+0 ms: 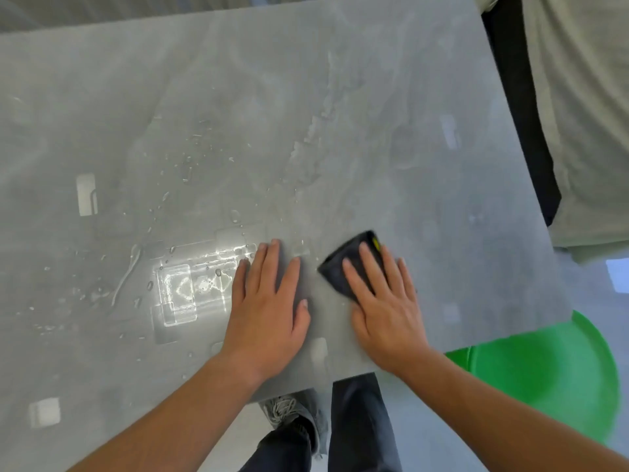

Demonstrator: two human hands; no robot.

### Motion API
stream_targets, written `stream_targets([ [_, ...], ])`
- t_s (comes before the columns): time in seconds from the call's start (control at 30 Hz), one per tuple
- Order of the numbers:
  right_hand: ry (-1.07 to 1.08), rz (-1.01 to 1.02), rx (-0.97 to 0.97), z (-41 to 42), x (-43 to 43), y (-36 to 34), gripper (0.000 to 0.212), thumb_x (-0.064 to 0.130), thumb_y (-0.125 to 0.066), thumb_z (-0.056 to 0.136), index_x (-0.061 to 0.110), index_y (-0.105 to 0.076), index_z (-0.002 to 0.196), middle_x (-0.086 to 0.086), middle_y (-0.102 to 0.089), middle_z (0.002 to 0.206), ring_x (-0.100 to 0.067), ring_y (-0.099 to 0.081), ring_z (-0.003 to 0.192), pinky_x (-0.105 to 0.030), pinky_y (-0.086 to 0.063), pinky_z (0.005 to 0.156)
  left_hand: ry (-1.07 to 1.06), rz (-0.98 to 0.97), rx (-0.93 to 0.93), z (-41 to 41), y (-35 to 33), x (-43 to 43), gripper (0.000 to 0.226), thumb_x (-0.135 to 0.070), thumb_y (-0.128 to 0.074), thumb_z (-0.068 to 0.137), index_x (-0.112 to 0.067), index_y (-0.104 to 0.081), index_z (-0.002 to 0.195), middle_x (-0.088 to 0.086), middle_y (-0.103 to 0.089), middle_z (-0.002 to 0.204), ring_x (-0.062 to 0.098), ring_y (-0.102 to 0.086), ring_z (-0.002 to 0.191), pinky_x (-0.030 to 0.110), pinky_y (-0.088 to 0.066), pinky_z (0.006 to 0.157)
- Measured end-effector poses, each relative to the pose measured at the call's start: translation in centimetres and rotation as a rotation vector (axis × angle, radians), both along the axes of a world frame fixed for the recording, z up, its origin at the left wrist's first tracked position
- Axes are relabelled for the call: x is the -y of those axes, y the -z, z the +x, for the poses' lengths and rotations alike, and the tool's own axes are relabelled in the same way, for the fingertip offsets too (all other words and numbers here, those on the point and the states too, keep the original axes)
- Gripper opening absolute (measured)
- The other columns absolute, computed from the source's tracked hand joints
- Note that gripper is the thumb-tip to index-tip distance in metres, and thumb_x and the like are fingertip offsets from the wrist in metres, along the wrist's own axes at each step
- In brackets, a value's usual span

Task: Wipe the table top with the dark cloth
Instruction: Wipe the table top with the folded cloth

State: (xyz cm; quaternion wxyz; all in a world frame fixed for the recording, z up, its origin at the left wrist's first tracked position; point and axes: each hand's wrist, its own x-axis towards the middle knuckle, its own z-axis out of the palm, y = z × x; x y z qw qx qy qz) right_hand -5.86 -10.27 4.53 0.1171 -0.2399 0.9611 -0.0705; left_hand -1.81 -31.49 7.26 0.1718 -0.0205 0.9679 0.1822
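Wiping in progress, judged well short of complete. Small dark folded cloth pressed flat against grey mottled stone-look tabletop, near the right end, close to the near edge. Right hand laid palm-down over the cloth, fingers extended and slightly spread, pressing rather than pinching. Left hand flat on bare tabletop just left of the cloth, apart from it, fingers extended and lightly spread, gripping nothing. Surface around the cloth and toward the right end seen matt and free of drops, taken as dry. Scattered water droplets and streaks left across the middle and left, with a bright wet glare patch beside the left hand. Remaining work estimated as most of the left and middle. Round green plastic stool seat visible beyond the near right corner.
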Motion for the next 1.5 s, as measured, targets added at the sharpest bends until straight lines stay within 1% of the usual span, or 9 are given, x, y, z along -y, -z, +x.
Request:
stream_targets([
  [0.13, -0.21, 0.026, -0.007, -1.8, -3.1, 0.1, 0.063, 0.033, -0.042, 0.091, 0.028, -0.036, 0.153, -0.003, -0.024, 0.165, -0.032, -0.016, 0.153, -0.055, -0.017, 0.122, 0.021, -0.033, 0.03, 1.0, 0.3, 0.0, 0.069, -0.047, -0.017, 0.096, -0.017, -0.022, 0.157, 0.013, 0.003, 0.167, 0.025, 0.015, 0.153, 0.051, 0.001, 0.124],
  [0.27, 0.28, -0.032, 0.024, -6.1, -2.4, 0.2, 0.063, 0.032, -0.035, 0.094, 0.031, -0.025, 0.157, 0.002, -0.01, 0.168, -0.028, -0.004, 0.154, -0.048, -0.003, 0.125, -0.002, -0.024, 0.015, 1.8, 0.7, -0.1, 0.067, -0.047, -0.016, 0.097, -0.017, -0.023, 0.156, 0.014, 0.003, 0.167, 0.025, 0.015, 0.153, 0.051, 0.002, 0.124],
  [0.33, 0.365, -0.057, 0.009, -4.5, -0.9, 0.3, 0.065, 0.031, -0.033, 0.093, 0.029, -0.025, 0.157, -0.001, -0.01, 0.168, -0.029, -0.002, 0.154, -0.047, -0.001, 0.125, -0.018, -0.01, -0.007, 2.3, 1.0, -0.3, 0.065, -0.044, -0.021, 0.097, -0.016, -0.026, 0.155, 0.015, 0.001, 0.167, 0.027, 0.011, 0.154, 0.053, -0.002, 0.123],
  [0.5, -0.058, -0.07, 0.0, 4.1, -2.1, 0.2, 0.064, 0.027, -0.044, 0.089, 0.022, -0.04, 0.152, -0.006, -0.023, 0.165, -0.036, -0.013, 0.153, -0.059, -0.017, 0.121, -0.012, -0.017, -0.042, 4.4, 1.6, -1.4, 0.061, -0.04, -0.028, 0.097, -0.014, -0.034, 0.152, 0.018, -0.005, 0.166, 0.032, 0.003, 0.154, 0.057, -0.008, 0.122],
  [0.6, -0.224, -0.075, -0.027, 2.9, -5.2, 0.6, 0.064, 0.025, -0.046, 0.086, 0.023, -0.044, 0.15, -0.005, -0.027, 0.164, -0.034, -0.018, 0.152, -0.058, -0.019, 0.121, -0.022, -0.038, -0.047, 5.9, 1.9, -2.2, 0.062, -0.039, -0.029, 0.097, -0.014, -0.032, 0.153, 0.018, -0.005, 0.166, 0.031, 0.004, 0.154, 0.057, -0.003, 0.122],
  [0.83, 0.28, -0.076, -0.058, 4.2, -5.7, 0.7, 0.063, 0.027, -0.042, 0.091, 0.023, -0.035, 0.154, -0.005, -0.019, 0.166, -0.033, -0.009, 0.154, -0.053, -0.01, 0.123, -0.095, 0.032, -0.092, 6.4, 2.6, -2.3, 0.061, -0.04, -0.027, 0.096, -0.021, -0.031, 0.155, 0.01, -0.004, 0.168, 0.022, 0.007, 0.154, 0.049, 0.005, 0.122],
  [1.03, -0.13, -0.085, -0.023, 9.3, -1.3, 0.8, 0.061, 0.032, -0.049, 0.092, 0.025, -0.039, 0.152, -0.005, -0.022, 0.166, -0.037, -0.012, 0.153, -0.058, -0.015, 0.121, -0.254, 0.234, -0.197, 6.6, 1.9, -1.6, 0.052, -0.037, -0.028, 0.101, -0.016, -0.043, 0.146, 0.006, -0.026, 0.163, 0.019, -0.013, 0.153, 0.05, -0.01, 0.122],
  [1.27, 0.204, -0.074, -0.032, 6.2, 1.3, 0.8, 0.063, 0.035, -0.038, 0.095, 0.028, -0.027, 0.157, -0.003, -0.014, 0.167, -0.035, -0.005, 0.154, -0.055, -0.007, 0.123, -0.26, -0.046, -0.084, 6.6, 2.6, 2.2, 0.064, -0.052, -0.017, 0.1, -0.025, -0.016, 0.158, 0.005, 0.006, 0.168, 0.022, 0.014, 0.153, 0.044, 0.007, 0.123],
  [1.5, -0.22, -0.06, -0.02, 7.6, 3.1, 0.8, 0.057, 0.036, -0.044, 0.095, 0.03, -0.039, 0.152, -0.002, -0.021, 0.166, -0.037, -0.013, 0.153, -0.057, -0.012, 0.122, -0.338, 0.017, -0.064, 5.9, 2.0, 2.7, 0.065, -0.055, -0.013, 0.099, -0.026, -0.029, 0.154, 0.004, -0.005, 0.168, 0.021, 0.003, 0.154, 0.044, -0.003, 0.122],
])
